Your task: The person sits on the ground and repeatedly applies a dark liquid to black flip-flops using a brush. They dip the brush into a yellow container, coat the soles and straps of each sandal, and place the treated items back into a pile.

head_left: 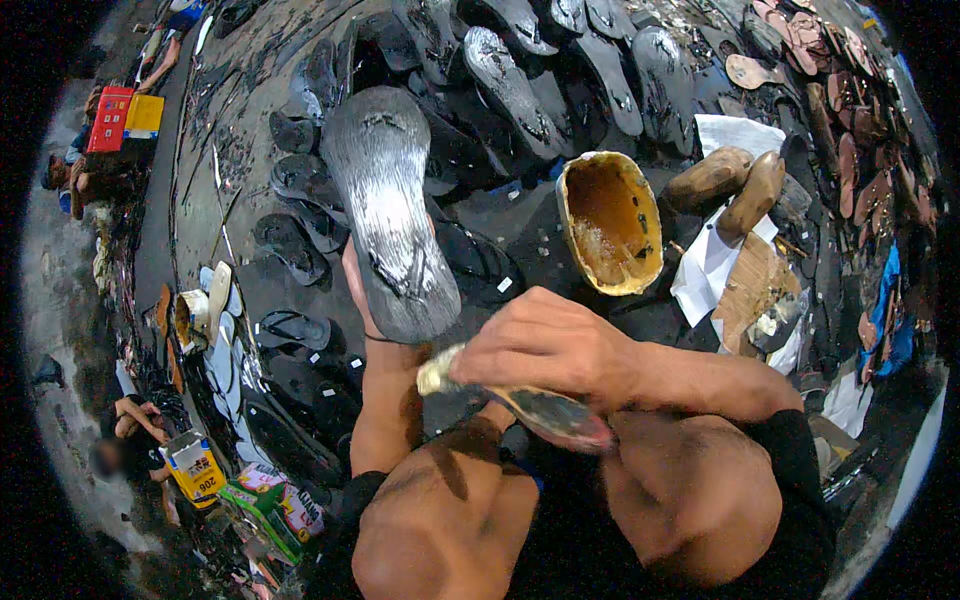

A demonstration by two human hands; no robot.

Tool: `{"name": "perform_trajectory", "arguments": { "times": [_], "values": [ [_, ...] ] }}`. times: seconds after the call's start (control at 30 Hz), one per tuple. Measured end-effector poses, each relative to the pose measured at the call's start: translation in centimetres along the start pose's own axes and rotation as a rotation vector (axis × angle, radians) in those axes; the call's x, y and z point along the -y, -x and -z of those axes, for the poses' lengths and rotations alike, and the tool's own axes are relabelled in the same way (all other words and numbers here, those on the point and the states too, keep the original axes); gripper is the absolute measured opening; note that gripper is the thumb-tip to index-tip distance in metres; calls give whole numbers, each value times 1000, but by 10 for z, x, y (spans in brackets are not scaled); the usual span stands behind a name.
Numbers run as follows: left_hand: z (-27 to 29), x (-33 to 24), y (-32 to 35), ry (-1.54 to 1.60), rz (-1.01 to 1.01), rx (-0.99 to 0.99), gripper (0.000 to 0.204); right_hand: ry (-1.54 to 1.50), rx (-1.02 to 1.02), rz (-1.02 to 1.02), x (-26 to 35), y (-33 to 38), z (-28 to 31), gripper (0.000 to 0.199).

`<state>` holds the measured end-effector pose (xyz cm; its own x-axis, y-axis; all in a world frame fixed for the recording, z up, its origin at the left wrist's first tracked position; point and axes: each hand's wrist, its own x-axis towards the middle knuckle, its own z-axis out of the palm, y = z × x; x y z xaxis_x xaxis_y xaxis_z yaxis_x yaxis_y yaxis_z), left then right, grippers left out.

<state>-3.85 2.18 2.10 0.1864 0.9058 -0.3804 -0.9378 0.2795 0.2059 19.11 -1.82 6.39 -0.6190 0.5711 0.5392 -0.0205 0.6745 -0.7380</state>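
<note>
My left hand (358,288) holds up a black shoe sole (385,180) from beneath, toe end pointing away. Most of that hand is hidden behind it. Streaks of glare make the sole's grooved face look wet. Close to its near end, my right hand (550,345) is wrapped round a brush (560,422), with pale bristles to the left and a dark handle, blurred, over my knees. The bristles appear just apart from the sole. Beyond my right hand stands a yellow-rimmed oval tub (658,225) with amber, glue-like stuff inside.
Several black soles (500,80) lie along the far side, some glossy. Wooden shoe lasts (752,195) rest by white paper (700,275) on the right. Brown soles (870,190) pile up at far right. Boxes (265,515) stand at lower left; people (140,420) sit farther left.
</note>
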Motion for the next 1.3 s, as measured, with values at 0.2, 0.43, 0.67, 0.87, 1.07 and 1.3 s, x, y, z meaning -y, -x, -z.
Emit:
{"name": "perform_trajectory", "arguments": {
  "times": [0.2,0.43,0.67,0.87,1.07,1.3],
  "values": [
    [-7,15,-9,-414,-225,-16,42,-80,-87,-43,14,-23,6,43],
    [-39,46,-5,-359,121,-40,41,403,-225,74,8,-58,26,26],
    [-34,43,-3,-400,65,16,44,443,-189,75,-2,-67,41,32],
    [-47,34,-6,-552,-223,-170,47,258,71,134,20,-24,11,30],
    [-44,48,-111,-550,96,-48,25,224,-579,-703,15,58,44,15],
    [-54,141,-207,-588,52,-64,29,138,-638,-1068,35,128,53,23]
  ]
}}
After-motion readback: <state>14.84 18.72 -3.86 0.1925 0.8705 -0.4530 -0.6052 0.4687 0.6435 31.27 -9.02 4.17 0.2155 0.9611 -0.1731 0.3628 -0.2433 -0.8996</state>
